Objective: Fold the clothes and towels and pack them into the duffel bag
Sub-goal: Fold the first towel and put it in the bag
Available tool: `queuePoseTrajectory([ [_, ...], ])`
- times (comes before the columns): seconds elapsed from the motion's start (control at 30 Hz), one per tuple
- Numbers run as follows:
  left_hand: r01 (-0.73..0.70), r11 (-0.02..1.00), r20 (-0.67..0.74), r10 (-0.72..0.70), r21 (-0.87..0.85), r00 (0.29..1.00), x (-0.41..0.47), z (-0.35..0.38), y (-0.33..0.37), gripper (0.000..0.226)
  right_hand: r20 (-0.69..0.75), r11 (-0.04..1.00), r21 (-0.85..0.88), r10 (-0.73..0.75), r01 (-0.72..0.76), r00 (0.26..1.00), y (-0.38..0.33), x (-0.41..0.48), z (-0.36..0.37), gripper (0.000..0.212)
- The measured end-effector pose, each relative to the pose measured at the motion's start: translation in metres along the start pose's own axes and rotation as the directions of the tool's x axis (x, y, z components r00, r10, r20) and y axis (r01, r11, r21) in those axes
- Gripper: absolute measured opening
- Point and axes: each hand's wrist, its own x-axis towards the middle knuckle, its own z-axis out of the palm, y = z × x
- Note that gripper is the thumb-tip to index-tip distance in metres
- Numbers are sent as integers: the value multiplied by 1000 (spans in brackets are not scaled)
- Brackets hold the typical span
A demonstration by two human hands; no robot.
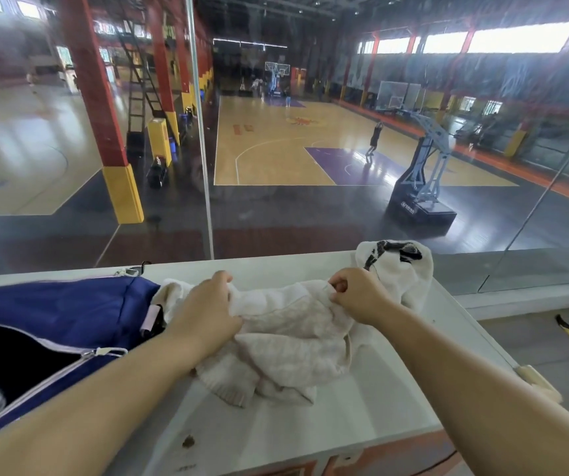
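1. Two bare arms reach out over the white bench (327, 427).
2. The left hand (207, 309) has its fingers curled round a bunch of the cream towel (293, 341), on the side next to the bag.
3. The right hand (356, 293) pinches the far edge of the same towel between thumb and fingers.
4. The towel lies crumpled on the bench, between the two hands and close to the front.
5. The blue duffel bag (56, 309) sits on the left, touching the towel. Its zip is open and it looks dark inside.
6. A white cloth with black marks (399, 269) lies in a heap just behind the right hand.
7. A glass wall stands behind the bench, with a basketball court (276, 146) far below.
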Motion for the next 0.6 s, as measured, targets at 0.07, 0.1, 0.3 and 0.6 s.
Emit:
queuePoseTrajectory([
  [0.07, 37, 995, -9, -37, 95, 999, -1, -13, -5, 35, 2, 996, -90, -3, 3, 1000, -8, -6, 2, 17],
  [0.1, 59, 992, 18, -62, 113, 998, -1, -18, -9, 26, 5, 996, -92, -3, 3, 1000, -12, -8, 1, 19],
  [0.3, 156, 987, 148, -150, -31, 978, -2, -28, -28, 9, -140, 998, 61, 24, -16, 990, -12, -26, -15, 25],
  [0.6, 127, 688, 63, -118, -714, 991, 0, -26, 4, 22, -294, 912, 408, 98, 32, 951, 4, -74, -39, 27],
])
